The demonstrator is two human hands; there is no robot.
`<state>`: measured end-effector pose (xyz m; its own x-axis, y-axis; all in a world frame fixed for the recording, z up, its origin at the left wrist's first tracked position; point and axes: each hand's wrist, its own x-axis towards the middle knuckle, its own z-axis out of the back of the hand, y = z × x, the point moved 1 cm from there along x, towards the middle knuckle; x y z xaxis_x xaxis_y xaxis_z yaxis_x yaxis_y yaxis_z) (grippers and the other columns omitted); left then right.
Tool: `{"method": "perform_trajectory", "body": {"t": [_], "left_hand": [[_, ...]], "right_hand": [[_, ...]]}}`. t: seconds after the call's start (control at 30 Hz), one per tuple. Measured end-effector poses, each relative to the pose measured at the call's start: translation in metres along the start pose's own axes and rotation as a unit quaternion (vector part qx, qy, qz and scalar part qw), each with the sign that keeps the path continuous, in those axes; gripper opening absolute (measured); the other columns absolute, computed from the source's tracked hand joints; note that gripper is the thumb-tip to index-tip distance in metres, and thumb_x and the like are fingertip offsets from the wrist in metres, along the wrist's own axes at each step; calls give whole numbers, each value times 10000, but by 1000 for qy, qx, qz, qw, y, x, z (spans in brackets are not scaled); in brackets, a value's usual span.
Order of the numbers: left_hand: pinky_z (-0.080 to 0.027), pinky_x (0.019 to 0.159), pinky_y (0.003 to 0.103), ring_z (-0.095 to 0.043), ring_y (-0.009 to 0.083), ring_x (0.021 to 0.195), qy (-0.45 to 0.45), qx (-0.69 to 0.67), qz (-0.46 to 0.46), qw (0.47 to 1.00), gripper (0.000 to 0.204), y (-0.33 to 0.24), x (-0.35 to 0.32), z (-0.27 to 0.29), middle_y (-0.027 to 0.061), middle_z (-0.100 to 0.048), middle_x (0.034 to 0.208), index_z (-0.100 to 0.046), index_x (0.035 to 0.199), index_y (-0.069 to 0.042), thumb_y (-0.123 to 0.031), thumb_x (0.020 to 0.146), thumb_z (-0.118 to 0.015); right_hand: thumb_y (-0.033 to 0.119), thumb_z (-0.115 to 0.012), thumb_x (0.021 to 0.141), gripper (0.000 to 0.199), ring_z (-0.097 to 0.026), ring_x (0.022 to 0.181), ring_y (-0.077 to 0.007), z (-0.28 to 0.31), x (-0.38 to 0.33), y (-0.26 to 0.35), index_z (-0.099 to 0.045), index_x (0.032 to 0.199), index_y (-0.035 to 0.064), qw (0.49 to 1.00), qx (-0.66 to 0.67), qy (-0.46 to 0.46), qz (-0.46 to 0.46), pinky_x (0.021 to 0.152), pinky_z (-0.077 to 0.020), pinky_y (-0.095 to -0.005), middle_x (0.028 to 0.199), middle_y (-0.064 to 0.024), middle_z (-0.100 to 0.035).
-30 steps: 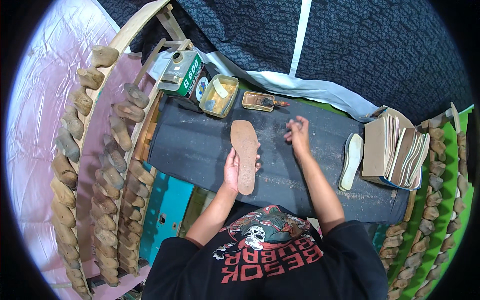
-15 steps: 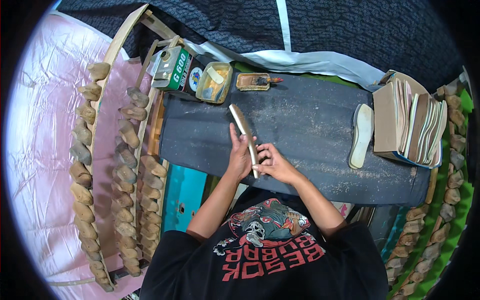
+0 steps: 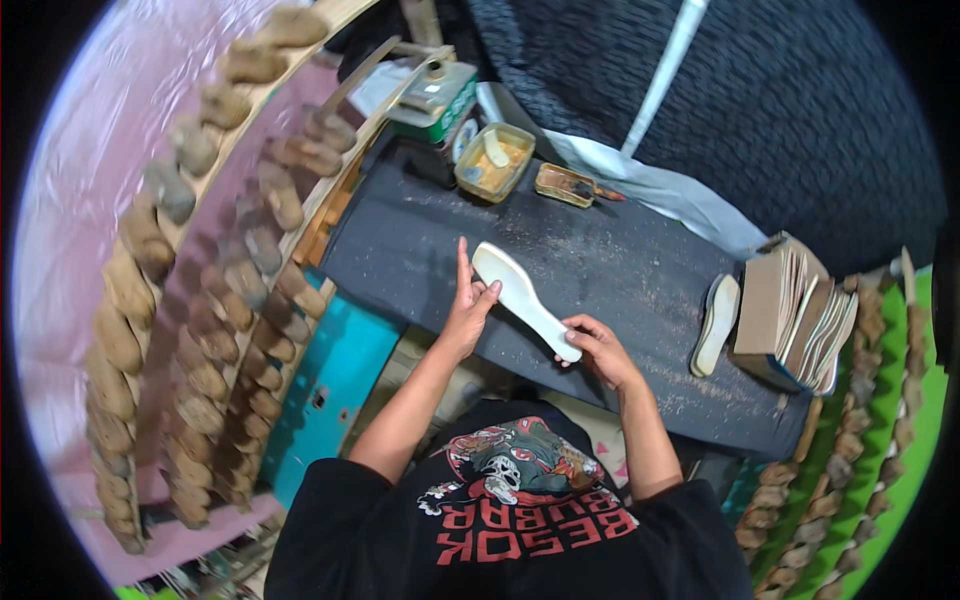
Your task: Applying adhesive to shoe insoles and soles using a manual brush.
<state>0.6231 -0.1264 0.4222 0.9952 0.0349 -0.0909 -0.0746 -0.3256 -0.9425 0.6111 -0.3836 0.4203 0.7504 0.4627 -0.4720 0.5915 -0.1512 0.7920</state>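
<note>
Head view: we list one dark-covered table; one open carton of standing soles, at right; one green-sided can, far left; one yellowish tub beside it; one white sole, held over the table's near part; one loose sole near the carton. We note the left hand grasping the white sole's wide end, forefinger extended; the right hand pinching its narrow end; one small tray, near the tub.
</note>
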Motion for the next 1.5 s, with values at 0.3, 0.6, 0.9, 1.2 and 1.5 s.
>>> {"method": "perform_trajectory", "body": {"t": [0.3, 0.6, 0.9, 1.2, 1.5], "left_hand": [[-457, 933, 332, -523, 136, 1127, -96, 5, 100, 990, 757, 43, -80, 60, 33, -524, 1271, -132, 1636, -211, -186, 1011, -559], [-533, 803, 297, -598, 126, 981, -258, -27, 20, 966, 427, 8, -122, 113, 26, -625, 1095, -458, 1418, -146, -250, 1026, -593], [-504, 782, 281, -609, 111, 941, -390, -55, 11, 919, 387, 41, -195, 63, 5, -634, 1075, -510, 1397, -100, -239, 1042, -575], [-507, 832, 312, -560, 117, 1019, -493, -122, 15, 861, 363, 69, -286, 28, 7, -595, 1145, -512, 1373, -107, -207, 1029, -575], [-544, 785, 305, -602, 121, 908, -658, -178, -90, 726, 309, 105, -386, 32, 39, -605, 1099, -543, 1319, -49, -137, 1022, -545]], "right_hand": [[220, -615, 1023, 148, -606, 626, -106, -52, 37, -7, -630, 1080, 84, 948, -182, -231, 120, 542, -490, -249, 843, -34, -668], [1, -592, 962, 303, -619, 705, -130, -91, 57, 7, -559, 1261, 34, 963, -229, -37, 135, 620, -503, -280, 935, -67, -663], [-14, -592, 924, 380, -599, 679, -135, -82, 51, -27, -459, 1272, 66, 970, -198, 11, 142, 591, -488, -272, 959, -81, -620], [-55, -502, 896, 313, -627, 669, -165, -96, 57, -48, -468, 1191, 41, 952, -241, 185, 36, 596, -545, -285, 989, -105, -629], [-70, -482, 917, 349, -652, 754, -189, -198, 18, -106, -476, 1253, 22, 895, -280, 347, -14, 675, -555, -306, 1073, -118, -612]]}}
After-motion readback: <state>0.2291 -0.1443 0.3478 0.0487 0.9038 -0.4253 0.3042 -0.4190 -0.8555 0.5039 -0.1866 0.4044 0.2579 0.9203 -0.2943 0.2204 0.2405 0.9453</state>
